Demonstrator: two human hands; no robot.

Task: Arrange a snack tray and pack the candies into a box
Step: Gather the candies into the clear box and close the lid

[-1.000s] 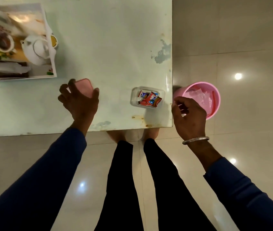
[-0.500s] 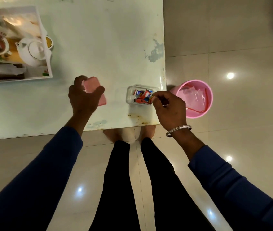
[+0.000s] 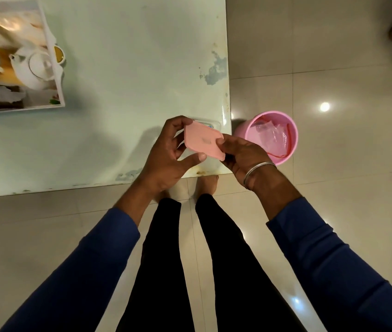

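A flat pink lid (image 3: 202, 141) hangs tilted above the table's near right corner, gripped from both sides. My left hand (image 3: 168, 159) holds its left edge with fingers and thumb. My right hand (image 3: 243, 154), with a silver bangle on the wrist, pinches its right edge. Under the lid, only the far rim of the clear candy box (image 3: 210, 122) shows; the candies in it are hidden. The printed snack tray (image 3: 57, 92) with a white teapot (image 3: 34, 68) lies at the table's far left.
The pale table (image 3: 118, 80) ends just right of the box, with chipped paint near that edge. On the tiled floor beside the corner stands a pink bucket (image 3: 293, 137) holding clear wrappers. My legs and bare feet are below the table's near edge.
My left hand lifted the pink lid off the table and carried it right, over the candy box. My right hand came back from the bucket and took the lid's other edge.
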